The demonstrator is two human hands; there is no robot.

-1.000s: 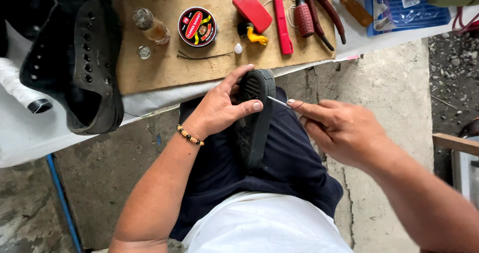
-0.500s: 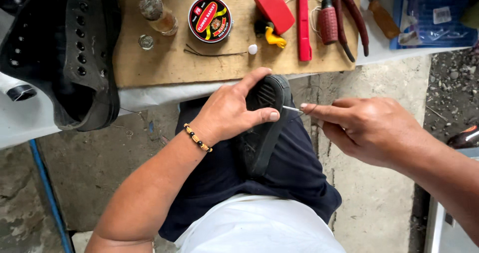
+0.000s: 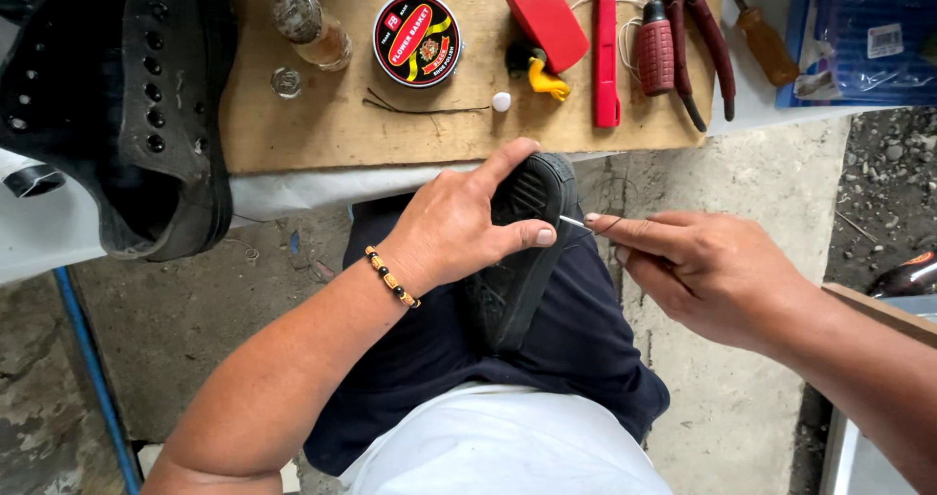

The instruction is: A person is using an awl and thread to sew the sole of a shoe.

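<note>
One black rubber-soled shoe [image 3: 517,251] lies sole-up on the person's lap, across dark blue shorts [image 3: 586,358], toe pointing away toward the bench. Left hand [image 3: 459,226] grips the toe end: index finger over the tip of the sole, thumb pressed on the sole's right edge; one beaded bracelet of black and amber beads [image 3: 392,278] sits on that wrist. Right hand [image 3: 708,270] is just to the right of the shoe, thumb and forefinger pinched on one thin metal needle [image 3: 574,223], whose tip touches the sole edge beside the left thumb; a dark thread [image 3: 610,225] loops at the fingertips. Below the lap, bare concrete floor [image 3: 742,163]. Farther out, one flat wooden board [image 3: 322,129] rests on a white bench top [image 3: 59,241]. On the board, left to right: one small glass bottle with a dirty cap [image 3: 312,28], one small glass lid [image 3: 286,82], one round black tin with a red and yellow label [image 3: 417,39], one loose dark thread piece [image 3: 420,109], one small white bead [image 3: 501,102], one red block [image 3: 547,17], one yellow and black fitting [image 3: 539,70], one red-handled flat tool [image 3: 606,51], one dark red ribbed-handle awl [image 3: 656,51], one pair of dark red-handled pliers [image 3: 708,41], one brown-handled screwdriver [image 3: 766,46]. At far left, a second black shoe with metal eyelets [image 3: 137,104] lies on the bench. At far right, one blue plastic packet [image 3: 869,31].
</note>
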